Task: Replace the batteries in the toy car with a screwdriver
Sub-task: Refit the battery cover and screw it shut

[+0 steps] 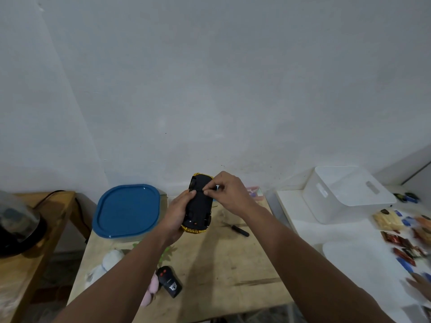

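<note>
We hold the toy car [197, 203] up above the wooden table [221, 264], flipped so its black underside faces us and only a strip of the yellow body shows at the near and far ends. Our left hand [177, 212] wraps round the car's left flank, thumb laid across the underside and fingers curled behind it, gripping it firmly. Our right hand [227, 191] comes in from the other side, its thumb and forefinger pinched together at the far part of the underside; whether something small sits between them we cannot tell, since it is too tiny to make out.

The screwdriver [236, 228] lies flat on the table below our right forearm, untouched, its black handle toward the right. Just left of our left hand sits a container with a blue lid [127, 210]. Near our left forearm, closer to us, a black remote control [169, 280] with red buttons rests on the table, touching a pink soft toy [150, 291], with a white soft toy [112, 259] further left.

Well to the right of our right hand a white storage box [347, 194] stands on a white surface, with small coloured packets [405, 248] scattered beyond it.
</note>
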`<state>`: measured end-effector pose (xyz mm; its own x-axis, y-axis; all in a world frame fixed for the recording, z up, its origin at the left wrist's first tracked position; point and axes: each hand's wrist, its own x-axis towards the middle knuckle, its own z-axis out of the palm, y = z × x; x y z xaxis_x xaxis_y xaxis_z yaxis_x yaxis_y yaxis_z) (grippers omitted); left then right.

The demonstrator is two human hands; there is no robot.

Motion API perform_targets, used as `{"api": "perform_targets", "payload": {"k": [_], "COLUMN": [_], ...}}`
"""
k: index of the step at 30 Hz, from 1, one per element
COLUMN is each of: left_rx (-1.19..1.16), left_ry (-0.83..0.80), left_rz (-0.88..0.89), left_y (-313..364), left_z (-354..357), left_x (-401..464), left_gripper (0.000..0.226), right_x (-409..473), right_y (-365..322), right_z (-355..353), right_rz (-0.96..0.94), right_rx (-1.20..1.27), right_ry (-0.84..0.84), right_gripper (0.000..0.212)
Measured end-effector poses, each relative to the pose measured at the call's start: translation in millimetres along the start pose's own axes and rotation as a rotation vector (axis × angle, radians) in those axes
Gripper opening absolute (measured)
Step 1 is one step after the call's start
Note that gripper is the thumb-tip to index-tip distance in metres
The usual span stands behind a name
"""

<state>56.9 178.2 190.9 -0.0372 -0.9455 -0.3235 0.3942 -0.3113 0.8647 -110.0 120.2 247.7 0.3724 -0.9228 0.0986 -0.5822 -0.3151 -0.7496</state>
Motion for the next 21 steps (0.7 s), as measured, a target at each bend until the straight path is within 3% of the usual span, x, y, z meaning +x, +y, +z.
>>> {"api": "perform_targets", "payload": {"k": [8, 21], "left_rx": [-0.022, 0.085], "left_ry": [0.01, 0.078], "left_rz": [0.036, 0.032], "left_y": [0.3, 5.3], "left_z": [-5.5, 13.2], "left_x": [2.6, 13.8], "left_gripper": [0.035, 0.035], "right_x": [2.6, 5.6], "right_y": [2.8, 5.7], "right_z": [3.3, -7.9], "right_rz": [0.125, 0.048], "right_rx": [0.275, 0.092], "right_ry": [0.053, 0.015], "right_gripper": [0.014, 0.008]}}
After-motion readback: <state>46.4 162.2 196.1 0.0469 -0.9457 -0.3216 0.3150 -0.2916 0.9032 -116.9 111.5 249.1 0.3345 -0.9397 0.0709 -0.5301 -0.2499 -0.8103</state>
